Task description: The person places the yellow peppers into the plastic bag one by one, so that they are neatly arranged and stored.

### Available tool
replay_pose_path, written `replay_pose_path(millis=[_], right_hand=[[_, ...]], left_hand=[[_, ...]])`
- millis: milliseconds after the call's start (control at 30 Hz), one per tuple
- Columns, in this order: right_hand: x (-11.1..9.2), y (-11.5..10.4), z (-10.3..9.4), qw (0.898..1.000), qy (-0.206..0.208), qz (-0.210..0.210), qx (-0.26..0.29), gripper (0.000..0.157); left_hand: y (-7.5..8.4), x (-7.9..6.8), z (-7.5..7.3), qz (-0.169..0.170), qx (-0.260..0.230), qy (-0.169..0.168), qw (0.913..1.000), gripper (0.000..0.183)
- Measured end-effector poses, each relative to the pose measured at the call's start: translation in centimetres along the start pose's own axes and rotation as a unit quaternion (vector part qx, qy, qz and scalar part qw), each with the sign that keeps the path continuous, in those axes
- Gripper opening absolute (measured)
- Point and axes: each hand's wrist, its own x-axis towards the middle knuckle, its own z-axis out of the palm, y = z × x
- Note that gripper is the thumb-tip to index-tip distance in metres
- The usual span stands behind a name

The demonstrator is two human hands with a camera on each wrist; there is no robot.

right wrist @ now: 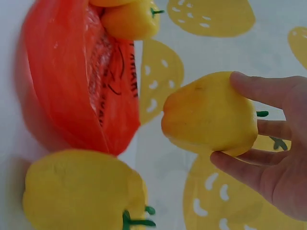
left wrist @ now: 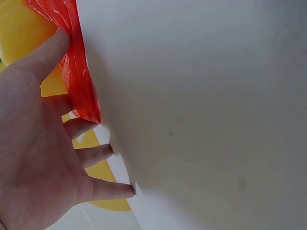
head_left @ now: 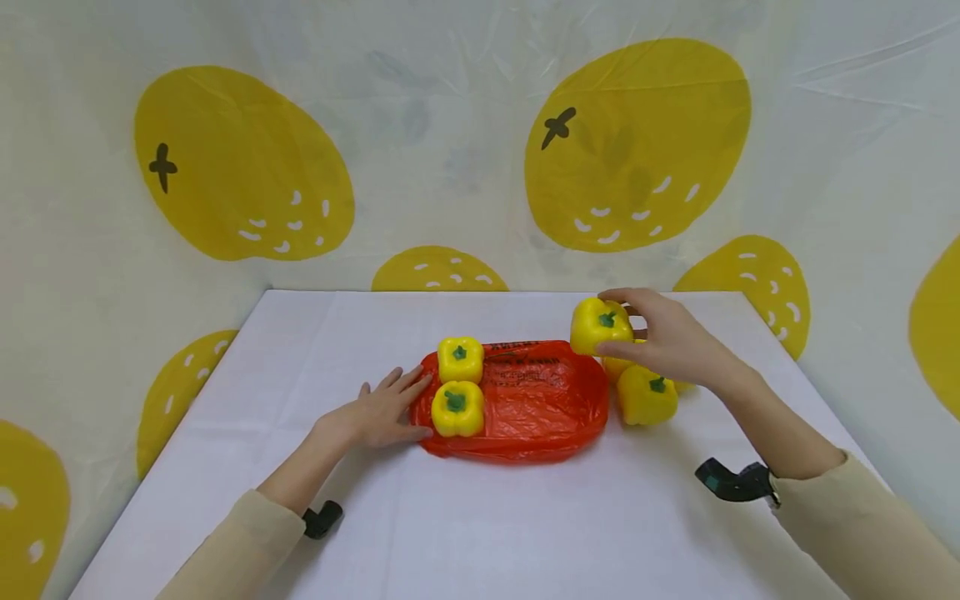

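From where I stand, the person's right hand (head_left: 663, 337) holds a yellow bell pepper (head_left: 588, 327) in the air by the far right corner of a red plastic bag (head_left: 525, 412), thumb on one side and fingers on the other, the green stem turned toward the palm. The left hand (head_left: 386, 412) is spread wide at the bag's left end, its thumb against the red plastic, gripping nothing that I can see. Two more peppers, a far pepper (head_left: 461, 360) and a near pepper (head_left: 457, 408), sit together on the bag's left part. Just beside its right end, a loose pepper (head_left: 647, 396) lies on the white table (head_left: 465, 525), with more yellow partly hidden behind the right hand. Behind hangs a pale cloth (head_left: 450, 150) printed with big yellow fruit.
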Motion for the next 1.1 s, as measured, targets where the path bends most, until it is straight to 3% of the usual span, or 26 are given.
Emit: replay_pose_path(millis=[500, 1100], right_hand=[[3.9, -1.2, 5.4, 0.999, -0.026, -0.023, 0.02, 0.067], [4.7, -1.7, 8.8, 0.998, -0.062, -0.014, 0.014, 0.069]], left_hand=[[-0.1, 0.1, 0.0, -0.001, -0.004, 0.001, 1.0, 0.093], [-0.1, 0.2, 0.0, -0.001, 0.0, 0.0, 1.0, 0.093]])
